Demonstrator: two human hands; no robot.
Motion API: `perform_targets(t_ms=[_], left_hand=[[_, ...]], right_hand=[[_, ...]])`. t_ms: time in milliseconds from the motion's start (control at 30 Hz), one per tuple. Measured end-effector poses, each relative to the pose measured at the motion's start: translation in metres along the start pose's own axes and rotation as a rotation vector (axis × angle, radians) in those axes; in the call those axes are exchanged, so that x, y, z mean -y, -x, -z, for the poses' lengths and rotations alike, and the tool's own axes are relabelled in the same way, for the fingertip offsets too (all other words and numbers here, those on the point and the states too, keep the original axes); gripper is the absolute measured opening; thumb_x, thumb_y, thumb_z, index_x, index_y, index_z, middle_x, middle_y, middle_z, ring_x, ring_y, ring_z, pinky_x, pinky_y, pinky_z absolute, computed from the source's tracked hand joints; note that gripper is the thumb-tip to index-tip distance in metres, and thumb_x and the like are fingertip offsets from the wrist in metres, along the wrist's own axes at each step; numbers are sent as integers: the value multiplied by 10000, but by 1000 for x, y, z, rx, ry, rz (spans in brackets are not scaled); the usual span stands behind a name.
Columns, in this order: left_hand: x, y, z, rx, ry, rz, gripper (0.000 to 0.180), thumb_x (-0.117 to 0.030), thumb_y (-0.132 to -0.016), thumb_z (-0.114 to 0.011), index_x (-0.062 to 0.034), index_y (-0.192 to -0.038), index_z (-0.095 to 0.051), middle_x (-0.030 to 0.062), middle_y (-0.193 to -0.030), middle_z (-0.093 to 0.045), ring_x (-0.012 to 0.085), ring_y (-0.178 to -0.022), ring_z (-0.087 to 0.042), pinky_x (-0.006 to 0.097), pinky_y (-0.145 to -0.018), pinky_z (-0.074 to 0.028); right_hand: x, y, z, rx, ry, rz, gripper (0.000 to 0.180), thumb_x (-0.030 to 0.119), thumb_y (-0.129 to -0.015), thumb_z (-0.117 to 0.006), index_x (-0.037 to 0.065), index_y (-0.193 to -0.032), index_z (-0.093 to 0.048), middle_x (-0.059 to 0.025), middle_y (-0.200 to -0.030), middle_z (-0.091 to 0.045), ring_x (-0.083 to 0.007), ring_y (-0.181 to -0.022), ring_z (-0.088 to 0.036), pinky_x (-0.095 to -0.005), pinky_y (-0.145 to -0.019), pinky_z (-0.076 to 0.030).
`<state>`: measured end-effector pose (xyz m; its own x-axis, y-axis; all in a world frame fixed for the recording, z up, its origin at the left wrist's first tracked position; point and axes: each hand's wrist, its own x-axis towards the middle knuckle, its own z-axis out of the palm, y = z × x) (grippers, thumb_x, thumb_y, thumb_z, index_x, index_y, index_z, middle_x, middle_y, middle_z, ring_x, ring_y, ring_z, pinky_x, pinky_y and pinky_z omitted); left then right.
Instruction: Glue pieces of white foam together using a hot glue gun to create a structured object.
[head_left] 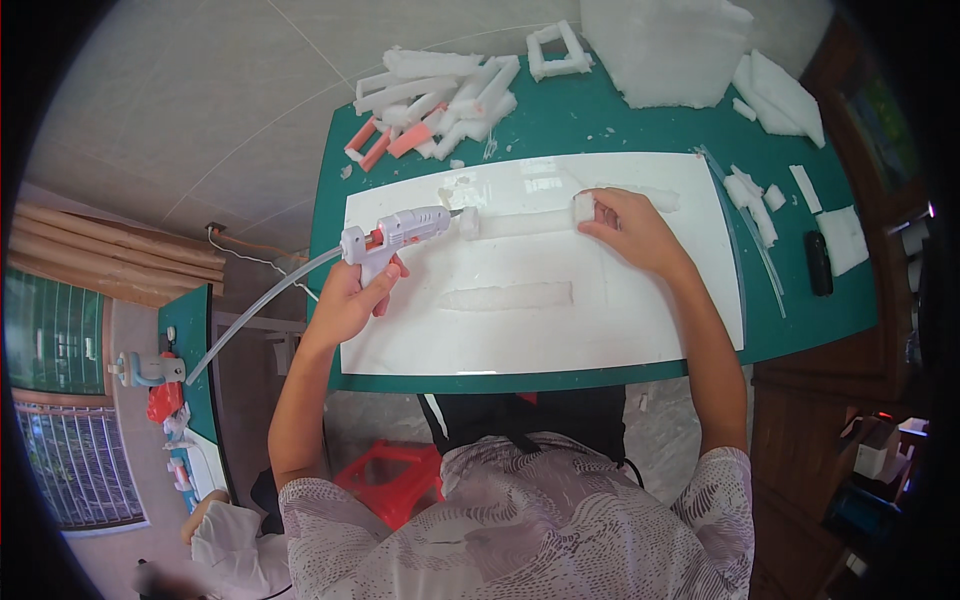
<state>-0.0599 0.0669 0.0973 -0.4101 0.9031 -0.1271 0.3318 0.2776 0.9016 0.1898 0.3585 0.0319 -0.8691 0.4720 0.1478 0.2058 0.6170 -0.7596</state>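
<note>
My left hand (355, 300) is wrapped round the grip of a white hot glue gun (405, 228), and a long translucent glue stick (262, 305) trails out of its rear. The gun's nozzle points right, close to a small white foam block (469, 224) at the left end of a long white foam strip (525, 224). At the strip's right end, my right hand (630, 228) pinches another small foam block (585, 208). A second foam strip (508, 296) lies flat nearer to me. Both strips rest on a glossy white board (640, 320).
Foam offcuts (440, 95), white and some pink, are heaped at the back left of the green table (560, 125). Behind the board stand a foam frame (557, 50) and a large foam slab (665, 50). A black object (818, 263) lies right. A red stool (390, 480) is below.
</note>
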Motion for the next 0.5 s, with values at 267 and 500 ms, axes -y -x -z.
perform_targets(t_ms=[267,500], left_hand=[[1,1,-1,-2,-33,12,200,-195,-983,-571,2,-962,-602,18,-742,-578,61,-517,-465,249,-468,-380],[-1,2,0,-25,-18,-2,207,-201,-982,-578,1,-947,-598,20,-722,-571,58,-517,-463,251,-475,-378]], right_hand=[[2,0,0,-1,-1,-21,254,184,-845,-722,-8,-827,-558,-85,-701,-512,-197,-641,-452,-329,-597,-394],[1,0,2,41,45,-43,303,157,-827,-724,-18,-1062,-644,-50,-735,-530,-155,-671,-463,-286,-629,-414]])
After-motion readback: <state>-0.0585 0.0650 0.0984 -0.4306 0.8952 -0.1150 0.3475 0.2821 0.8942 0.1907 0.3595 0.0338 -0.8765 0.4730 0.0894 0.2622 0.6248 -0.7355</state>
